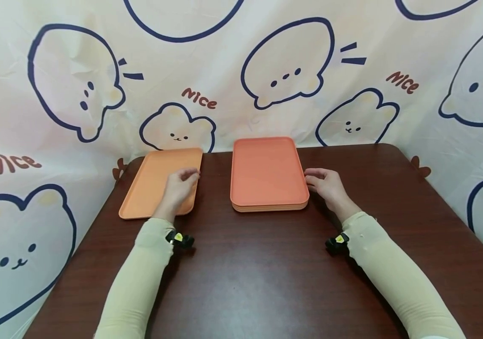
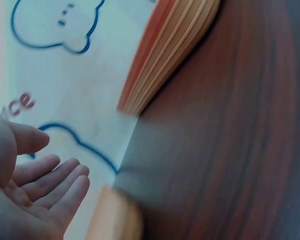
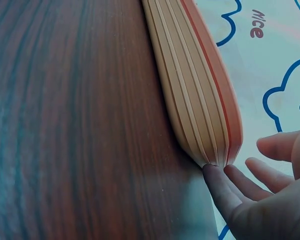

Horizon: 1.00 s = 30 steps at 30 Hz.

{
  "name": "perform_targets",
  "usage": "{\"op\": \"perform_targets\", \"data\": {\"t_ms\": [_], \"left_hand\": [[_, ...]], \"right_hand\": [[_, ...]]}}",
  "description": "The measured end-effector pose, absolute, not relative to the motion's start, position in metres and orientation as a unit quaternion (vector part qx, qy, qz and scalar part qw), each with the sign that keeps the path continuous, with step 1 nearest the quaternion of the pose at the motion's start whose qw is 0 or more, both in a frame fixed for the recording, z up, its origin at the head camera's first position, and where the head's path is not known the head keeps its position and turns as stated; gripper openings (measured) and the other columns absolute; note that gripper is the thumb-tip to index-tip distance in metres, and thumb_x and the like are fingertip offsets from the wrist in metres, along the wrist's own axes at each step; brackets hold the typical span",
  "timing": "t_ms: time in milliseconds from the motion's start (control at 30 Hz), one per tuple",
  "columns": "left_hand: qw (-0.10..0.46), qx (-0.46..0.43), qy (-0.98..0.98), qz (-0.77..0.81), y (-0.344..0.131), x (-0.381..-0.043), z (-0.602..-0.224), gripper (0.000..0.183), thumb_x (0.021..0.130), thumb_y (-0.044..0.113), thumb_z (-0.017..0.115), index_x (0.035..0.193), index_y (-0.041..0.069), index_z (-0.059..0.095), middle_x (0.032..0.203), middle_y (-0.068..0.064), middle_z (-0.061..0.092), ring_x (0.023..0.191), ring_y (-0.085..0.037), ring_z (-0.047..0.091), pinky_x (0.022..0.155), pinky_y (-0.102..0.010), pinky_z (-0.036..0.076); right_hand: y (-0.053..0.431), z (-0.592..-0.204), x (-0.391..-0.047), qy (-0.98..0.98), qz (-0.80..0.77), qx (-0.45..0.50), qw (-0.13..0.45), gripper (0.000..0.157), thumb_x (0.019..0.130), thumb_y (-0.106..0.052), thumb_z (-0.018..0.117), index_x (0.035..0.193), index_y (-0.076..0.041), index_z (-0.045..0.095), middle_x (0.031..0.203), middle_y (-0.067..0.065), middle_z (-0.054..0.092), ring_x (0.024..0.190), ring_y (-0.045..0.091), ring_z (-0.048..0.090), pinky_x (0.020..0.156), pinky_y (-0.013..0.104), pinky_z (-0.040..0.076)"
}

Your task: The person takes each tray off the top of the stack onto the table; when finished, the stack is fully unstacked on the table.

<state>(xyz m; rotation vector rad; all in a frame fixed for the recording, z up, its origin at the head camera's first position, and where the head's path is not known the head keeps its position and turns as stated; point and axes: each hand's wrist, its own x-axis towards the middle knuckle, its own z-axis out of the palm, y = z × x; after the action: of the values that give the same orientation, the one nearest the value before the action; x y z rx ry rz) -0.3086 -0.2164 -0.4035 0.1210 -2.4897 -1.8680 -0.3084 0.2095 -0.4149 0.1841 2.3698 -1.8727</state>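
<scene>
A coral-red tray (image 1: pixel 267 174) lies on top of a neat stack of light orange trays (image 3: pixel 190 85) in the middle of the table. To its left is a light orange tray (image 1: pixel 152 176), set apart from the stack. My left hand (image 1: pixel 179 186) hovers over that tray's right side, fingers loosely bent and nothing in them. On the stack's right side, my right hand (image 1: pixel 329 186) has its fingertips (image 3: pixel 212 172) at the trays' edges, with the thumb held away from them.
The dark wooden table (image 1: pixel 241 273) extends in front of the trays and to the right. A printed cloth (image 1: pixel 224 122) with cartoon bears hangs behind the table's far edge and along both sides. Each wrist wears a small black camera (image 1: pixel 181 239).
</scene>
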Motion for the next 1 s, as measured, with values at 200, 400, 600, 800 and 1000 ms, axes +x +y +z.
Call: {"op": "perform_targets", "data": {"t_ms": [200,400,600,800,1000], "left_hand": [[-0.025,0.016,-0.804,-0.594,-0.184,-0.309,-0.411,0.046,0.111,0.016,0.057,0.154,-0.002,0.055,0.158,-0.021,0.057,0.15,-0.035,0.05,0.127,-0.05,0.04],[-0.051,-0.002,-0.807,-0.589,-0.16,-0.311,-0.416,0.049,0.111,0.017,0.059,0.156,0.0,0.054,0.159,-0.018,0.056,0.149,-0.034,0.051,0.126,-0.051,0.041],[-0.061,-0.008,-0.802,-0.594,-0.144,-0.31,-0.417,0.049,0.109,0.012,0.061,0.156,0.0,0.053,0.159,-0.019,0.056,0.15,-0.033,0.052,0.124,-0.051,0.044],[-0.065,-0.006,-0.811,-0.581,-0.136,-0.31,-0.421,0.049,0.107,0.007,0.062,0.155,0.003,0.055,0.157,-0.018,0.058,0.147,-0.031,0.054,0.12,-0.049,0.048],[-0.058,-0.01,-0.821,-0.568,-0.134,-0.312,-0.424,0.048,0.107,0.005,0.06,0.155,0.004,0.056,0.156,-0.019,0.059,0.145,-0.031,0.056,0.118,-0.048,0.05]], "right_hand": [[0.208,-0.415,-0.309,0.782,-0.617,0.064,0.061,0.048,0.112,-0.017,0.059,0.157,-0.001,0.054,0.158,0.021,0.056,0.135,0.03,0.064,0.114,0.042,0.054],[0.208,-0.415,-0.308,0.785,-0.613,0.07,0.065,0.047,0.112,-0.018,0.058,0.157,-0.002,0.054,0.158,0.019,0.057,0.137,0.031,0.062,0.114,0.043,0.054],[0.208,-0.416,-0.306,0.787,-0.609,0.067,0.067,0.049,0.112,-0.02,0.059,0.158,-0.002,0.053,0.16,0.02,0.055,0.139,0.031,0.062,0.116,0.043,0.052],[0.206,-0.418,-0.305,0.804,-0.586,0.066,0.077,0.051,0.109,-0.018,0.063,0.157,-0.003,0.054,0.159,0.02,0.055,0.133,0.029,0.063,0.117,0.044,0.052],[0.205,-0.421,-0.309,0.815,-0.568,0.078,0.085,0.051,0.107,-0.016,0.063,0.156,-0.004,0.056,0.161,0.02,0.053,0.133,0.029,0.059,0.118,0.047,0.05]]}}
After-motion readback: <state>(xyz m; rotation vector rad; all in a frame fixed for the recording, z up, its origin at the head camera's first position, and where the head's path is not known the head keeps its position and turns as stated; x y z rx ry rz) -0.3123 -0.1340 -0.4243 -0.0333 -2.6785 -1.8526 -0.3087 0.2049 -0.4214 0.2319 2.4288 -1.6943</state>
